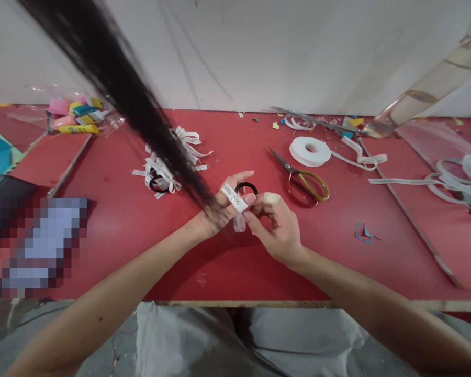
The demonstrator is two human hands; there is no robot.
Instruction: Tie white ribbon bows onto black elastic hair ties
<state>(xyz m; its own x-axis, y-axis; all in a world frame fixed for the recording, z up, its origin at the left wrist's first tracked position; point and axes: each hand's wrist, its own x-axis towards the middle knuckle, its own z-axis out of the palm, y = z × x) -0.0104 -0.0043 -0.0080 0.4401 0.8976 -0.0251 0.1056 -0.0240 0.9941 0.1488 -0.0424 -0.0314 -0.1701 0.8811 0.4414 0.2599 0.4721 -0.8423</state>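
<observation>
Over the red table [259,262], my left hand [223,201] holds a black elastic hair band [246,186] with a white printed label strip [234,198] wrapped across it. My right hand [277,225] meets it from the right and pinches the end of that label strip with thumb and forefinger. One right fingertip carries a pale tape wrap. A dark strand of my hair [141,104] hangs across the view and hides part of my left wrist.
Scissors [304,180] with yellow-brown handles lie just right of my hands. A white tape roll [310,151] and loose white strips [451,180] lie further right. A pile of labelled bands [165,170] sits to the left, coloured packets [76,118] far left.
</observation>
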